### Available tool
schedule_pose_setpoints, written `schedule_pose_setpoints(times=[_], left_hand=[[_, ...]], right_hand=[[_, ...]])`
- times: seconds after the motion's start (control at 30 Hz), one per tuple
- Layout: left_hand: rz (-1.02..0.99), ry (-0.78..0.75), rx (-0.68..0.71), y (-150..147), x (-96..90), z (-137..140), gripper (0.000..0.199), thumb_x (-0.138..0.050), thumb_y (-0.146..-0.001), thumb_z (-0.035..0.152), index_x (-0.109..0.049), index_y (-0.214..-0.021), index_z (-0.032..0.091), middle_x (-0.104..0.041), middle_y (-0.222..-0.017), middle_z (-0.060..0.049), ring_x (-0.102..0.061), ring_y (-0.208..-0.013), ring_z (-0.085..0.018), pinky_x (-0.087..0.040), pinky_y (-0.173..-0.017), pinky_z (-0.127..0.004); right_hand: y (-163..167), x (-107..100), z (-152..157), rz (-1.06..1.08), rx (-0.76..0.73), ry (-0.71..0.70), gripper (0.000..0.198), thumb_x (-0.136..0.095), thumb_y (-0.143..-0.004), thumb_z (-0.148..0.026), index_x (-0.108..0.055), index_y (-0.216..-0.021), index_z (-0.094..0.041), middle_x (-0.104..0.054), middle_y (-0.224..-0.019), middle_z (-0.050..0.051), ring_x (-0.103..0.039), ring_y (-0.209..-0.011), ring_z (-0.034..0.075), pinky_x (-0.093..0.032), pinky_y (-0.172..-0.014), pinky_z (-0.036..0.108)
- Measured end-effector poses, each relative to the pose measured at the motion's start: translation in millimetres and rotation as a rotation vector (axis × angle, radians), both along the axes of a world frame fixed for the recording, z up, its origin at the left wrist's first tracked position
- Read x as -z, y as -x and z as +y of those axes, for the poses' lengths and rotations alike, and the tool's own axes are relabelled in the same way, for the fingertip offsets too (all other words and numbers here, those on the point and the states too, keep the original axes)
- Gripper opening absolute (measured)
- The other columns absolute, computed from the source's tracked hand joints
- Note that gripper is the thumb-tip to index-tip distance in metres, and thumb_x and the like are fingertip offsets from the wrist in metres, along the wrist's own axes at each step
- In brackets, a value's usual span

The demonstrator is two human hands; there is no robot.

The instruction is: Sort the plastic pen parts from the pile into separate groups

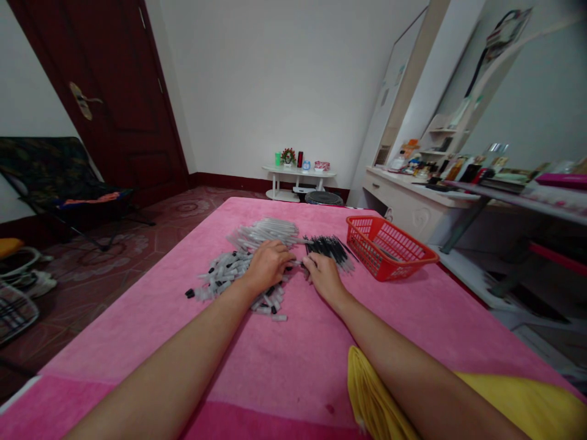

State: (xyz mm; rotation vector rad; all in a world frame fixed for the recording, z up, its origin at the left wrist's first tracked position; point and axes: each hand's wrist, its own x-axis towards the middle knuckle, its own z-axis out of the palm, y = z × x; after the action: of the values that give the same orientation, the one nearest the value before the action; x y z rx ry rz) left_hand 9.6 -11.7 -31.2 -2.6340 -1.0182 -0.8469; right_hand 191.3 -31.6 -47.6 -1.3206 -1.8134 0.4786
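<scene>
My left hand [270, 264] is closed above a heap of clear and black pen caps [227, 272]. My right hand [324, 278] is pinched just to its right, the two sets of fingertips nearly meeting. Between them shows a thin pen part [296, 264], pale with a dark bit; its exact shape is too small to make out. Behind my left hand lies a stack of clear pen barrels [270, 231]. Beyond my right hand spreads a bundle of black pen refills [331, 247] with pale ends.
A red plastic basket [389, 253] with a few slim items inside stands right of the refills. Everything rests on a pink cloth-covered table [275, 379]. Yellow fabric [380, 397] lies under my right forearm. A cluttered dressing table [413, 195] stands at right, a folding chair [50, 177] at left.
</scene>
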Motion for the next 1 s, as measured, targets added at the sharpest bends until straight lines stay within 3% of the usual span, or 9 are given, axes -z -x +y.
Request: schedule_pose_setpoints(times=[0.2,0.37,0.53,0.67,0.8,0.93,1.0], left_hand=[[-0.029,0.016,-0.013,0.1,1.3,0.3,0.017,-0.054,-0.082,0.021,-0.069,-0.091,0.021,-0.065,-0.081,-0.007,-0.055,-0.087,-0.021,-0.039,-0.077,-0.036],[-0.036,0.029,0.002,-0.6,0.7,-0.8,0.017,-0.055,-0.083,0.021,-0.069,-0.092,0.022,-0.066,-0.081,-0.007,-0.055,-0.087,-0.021,-0.039,-0.076,-0.035],[-0.052,0.017,-0.036,0.5,-0.1,-1.0,0.017,-0.055,-0.082,0.021,-0.069,-0.092,0.021,-0.066,-0.082,-0.007,-0.055,-0.087,-0.022,-0.039,-0.076,-0.036],[-0.059,0.018,-0.035,0.6,0.6,-0.8,0.017,-0.056,-0.082,0.022,-0.069,-0.093,0.021,-0.066,-0.083,-0.007,-0.055,-0.086,-0.021,-0.039,-0.076,-0.035],[-0.056,0.02,-0.022,0.0,0.6,-1.2,0.017,-0.056,-0.082,0.022,-0.069,-0.093,0.021,-0.066,-0.082,-0.007,-0.055,-0.087,-0.021,-0.04,-0.076,-0.035],[-0.052,0.022,-0.006,-0.3,-0.1,-1.7,0.017,-0.056,-0.082,0.021,-0.069,-0.093,0.021,-0.066,-0.082,-0.007,-0.055,-0.087,-0.021,-0.04,-0.077,-0.036],[-0.056,0.021,-0.016,-0.2,-0.4,-2.0,0.017,-0.056,-0.082,0.021,-0.069,-0.092,0.021,-0.067,-0.082,-0.007,-0.055,-0.087,-0.022,-0.04,-0.077,-0.035]], right_hand=[[1.2,4.1,1.4,0.164,-0.061,0.02,0.011,-0.053,-0.079,-0.029,-0.054,-0.078,-0.018,-0.057,-0.057,-0.003,-0.054,-0.045,0.011,-0.039,-0.046,0.021],[-1.8,3.9,1.9,0.056,-0.047,0.059,0.038,-0.04,-0.089,-0.042,-0.053,-0.063,-0.018,-0.055,-0.048,0.0,-0.051,-0.042,0.011,-0.037,-0.044,0.021],[-2.7,5.3,3.1,0.072,-0.035,0.0,0.018,-0.053,-0.081,-0.035,-0.055,-0.077,-0.018,-0.059,-0.058,-0.002,-0.054,-0.048,0.011,-0.038,-0.047,0.02],[-2.6,4.8,2.4,0.027,-0.06,0.039,0.033,-0.042,-0.087,-0.039,-0.053,-0.064,-0.018,-0.056,-0.052,-0.001,-0.051,-0.044,0.011,-0.037,-0.046,0.021],[-3.0,3.0,1.2,0.032,-0.008,-0.029,0.022,-0.05,-0.083,-0.038,-0.057,-0.076,-0.018,-0.059,-0.058,-0.002,-0.053,-0.048,0.011,-0.037,-0.047,0.02],[-4.4,1.9,0.4,0.014,-0.038,0.013,0.039,-0.039,-0.089,-0.042,-0.055,-0.063,-0.018,-0.056,-0.053,0.0,-0.052,-0.047,0.011,-0.036,-0.046,0.021],[-4.9,1.3,0.1,0.019,-0.03,0.004,0.036,-0.042,-0.088,-0.043,-0.057,-0.067,-0.018,-0.057,-0.055,0.0,-0.052,-0.047,0.011,-0.036,-0.046,0.02]])
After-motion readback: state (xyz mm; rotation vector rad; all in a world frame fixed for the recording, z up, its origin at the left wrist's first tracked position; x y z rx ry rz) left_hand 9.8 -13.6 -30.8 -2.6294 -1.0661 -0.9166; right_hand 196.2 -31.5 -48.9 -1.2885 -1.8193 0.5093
